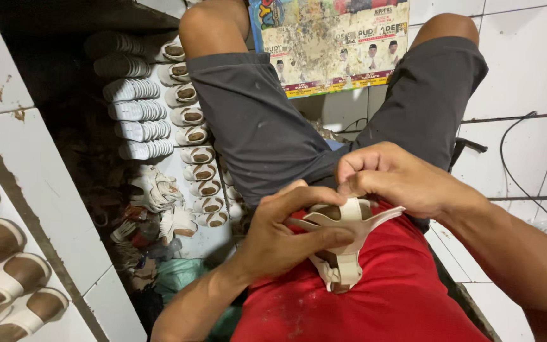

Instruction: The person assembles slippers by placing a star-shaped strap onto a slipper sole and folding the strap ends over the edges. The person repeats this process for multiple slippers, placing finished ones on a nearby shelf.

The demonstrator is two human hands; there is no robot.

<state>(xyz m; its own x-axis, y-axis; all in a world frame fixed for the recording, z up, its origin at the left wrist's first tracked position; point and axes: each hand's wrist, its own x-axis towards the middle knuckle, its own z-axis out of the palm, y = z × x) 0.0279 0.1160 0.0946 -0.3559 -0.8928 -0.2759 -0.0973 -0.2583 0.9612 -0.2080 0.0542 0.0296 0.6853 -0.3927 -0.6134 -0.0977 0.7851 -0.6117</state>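
My left hand (pixel 283 237) grips a small cream sandal (pixel 343 253) by its side, thumb over the top and fingers underneath. My right hand (pixel 390 177) pinches the sandal's upper strap from above, fingers curled tight on it. The sandal hangs over my lap, above my red shirt (pixel 375 297), its buckle strap dangling down. Part of the brown insole shows between my two hands. My grey shorts (pixel 254 126) and both knees stretch out beyond.
Rows of white soles (pixel 135 111) and small brown-and-cream sandals (pixel 191 136) lie on the floor at left. More finished sandals (pixel 1 272) sit on the white tiled ledge at the lower left. A printed poster (pixel 330 44) lies ahead. A black cable (pixel 520 158) runs across the tiles at right.
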